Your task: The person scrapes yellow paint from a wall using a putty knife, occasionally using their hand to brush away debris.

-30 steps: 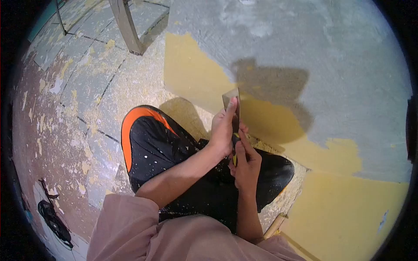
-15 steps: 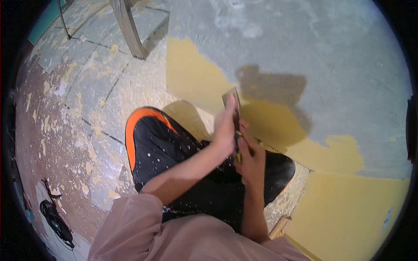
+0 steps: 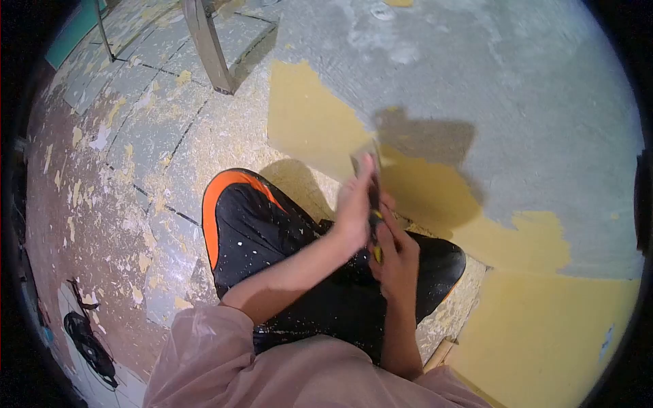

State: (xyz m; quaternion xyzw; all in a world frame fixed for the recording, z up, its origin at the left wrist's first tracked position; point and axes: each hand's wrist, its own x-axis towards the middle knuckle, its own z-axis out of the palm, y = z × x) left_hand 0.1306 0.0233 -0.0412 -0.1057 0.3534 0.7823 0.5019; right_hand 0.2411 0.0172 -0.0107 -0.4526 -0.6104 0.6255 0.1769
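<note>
The scraper (image 3: 362,160) is held blade-up toward the wall (image 3: 517,102), its handle clenched by the right hand (image 3: 396,255) and its blade pinched by the left hand (image 3: 355,204); open floor (image 3: 136,156) is seen leftward.

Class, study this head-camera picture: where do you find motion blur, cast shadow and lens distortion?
Head view: motion smears the left hand and the scraper, while the right hand is sharper; a hard-edged shadow falls on the wall behind them; the fisheye lens curves the floor joints and blackens the corners.
</note>
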